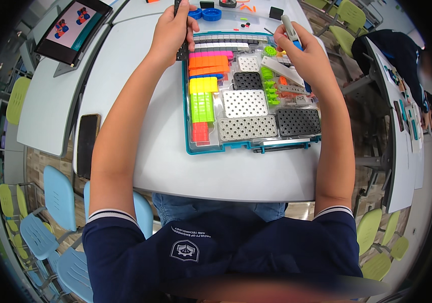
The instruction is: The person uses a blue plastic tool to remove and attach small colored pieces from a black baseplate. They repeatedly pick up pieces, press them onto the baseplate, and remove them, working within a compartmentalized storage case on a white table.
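My left hand (169, 38) is closed around a long black strip (182, 52) with small holes, held upright at the left back corner of a teal-edged parts tray (187, 136). My right hand (308, 56) grips a grey-and-blue piece (290, 29) over the tray's right side; its lower part is hidden by my fingers, and its exact kind cannot be made out. Inside the tray lie orange strips (209, 64), yellow-green strips (202, 107), a white perforated plate (245, 103), a black perforated plate (299, 122) and bright green gears (270, 51).
Blue wheels (212, 14) and small loose parts lie behind the tray. A phone (89, 139) rests at the table's left edge. Beyond it a screen (73, 28) stands on another table. Chairs (59, 197) are at the left, and another person (387, 55) leans over a table at the right.
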A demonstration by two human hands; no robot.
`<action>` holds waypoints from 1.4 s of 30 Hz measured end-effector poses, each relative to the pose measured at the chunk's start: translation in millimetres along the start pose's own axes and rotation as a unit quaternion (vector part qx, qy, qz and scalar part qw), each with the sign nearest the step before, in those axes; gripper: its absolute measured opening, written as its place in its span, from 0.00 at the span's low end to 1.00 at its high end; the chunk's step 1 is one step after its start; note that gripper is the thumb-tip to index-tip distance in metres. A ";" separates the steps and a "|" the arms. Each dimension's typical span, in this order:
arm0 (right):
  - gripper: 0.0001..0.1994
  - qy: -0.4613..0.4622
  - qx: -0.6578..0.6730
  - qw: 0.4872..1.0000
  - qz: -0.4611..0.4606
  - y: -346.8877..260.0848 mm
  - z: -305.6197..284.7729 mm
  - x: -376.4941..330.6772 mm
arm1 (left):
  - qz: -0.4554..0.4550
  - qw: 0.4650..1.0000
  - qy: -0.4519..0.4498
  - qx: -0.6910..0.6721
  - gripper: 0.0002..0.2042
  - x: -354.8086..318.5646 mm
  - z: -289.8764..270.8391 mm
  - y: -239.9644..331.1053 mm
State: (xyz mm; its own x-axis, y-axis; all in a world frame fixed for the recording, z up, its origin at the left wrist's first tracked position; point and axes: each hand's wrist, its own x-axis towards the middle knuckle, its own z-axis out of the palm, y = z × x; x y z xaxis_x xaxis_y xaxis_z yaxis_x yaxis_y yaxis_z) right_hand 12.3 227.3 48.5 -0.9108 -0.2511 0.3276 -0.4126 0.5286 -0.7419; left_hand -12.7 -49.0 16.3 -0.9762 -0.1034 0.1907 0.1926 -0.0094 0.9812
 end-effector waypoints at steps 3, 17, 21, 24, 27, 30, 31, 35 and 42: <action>0.13 -0.005 -0.012 1.000 0.008 2.8 -0.4 0.7 | 0.018 1.000 0.010 0.021 0.19 2.0 -5.0 -5.9; 0.14 0.038 -0.250 0.967 -0.034 21.9 -18.8 51.3 | -0.048 0.994 -0.096 0.002 0.16 -7.5 21.2 -4.5; 0.16 0.004 -0.312 0.949 -0.045 45.6 -6.1 115.6 | -0.082 0.987 -0.137 0.011 0.17 -12.9 24.8 -2.7; 0.16 -0.032 -0.433 0.887 -0.159 66.8 7.9 166.7 | -0.098 0.983 -0.155 0.016 0.17 -13.6 25.4 -1.2; 0.14 -0.066 -0.439 0.885 -0.139 81.3 29.9 207.6 | -0.114 0.979 -0.170 0.016 0.17 -11.8 24.0 -0.3; 0.12 -0.108 -0.451 0.875 -0.137 88.1 39.3 230.1 | -0.121 0.976 -0.181 0.008 0.16 -10.3 22.7 -0.9; 0.12 -0.118 -0.455 0.871 -0.142 88.9 41.1 234.3 | -0.126 0.975 -0.182 0.007 0.16 -9.8 22.2 -1.5; 0.13 -0.160 -0.473 0.853 -0.154 91.2 41.4 239.7 | -0.143 0.972 -0.187 -0.018 0.15 -7.4 20.9 -5.1; 0.16 -0.166 -0.484 0.843 -0.166 98.0 48.8 236.2 | -0.155 0.965 -0.206 -0.056 0.11 -7.0 20.4 -10.9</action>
State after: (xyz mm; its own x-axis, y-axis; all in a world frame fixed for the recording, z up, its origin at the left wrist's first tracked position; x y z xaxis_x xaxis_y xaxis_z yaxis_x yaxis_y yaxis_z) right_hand -242.6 180.2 24.6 -0.7562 -0.6428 0.1225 -0.6067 0.7589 0.2367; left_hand -10.0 -27.9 4.9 -0.9412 0.3248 -0.0928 -0.1270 -0.0858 0.9882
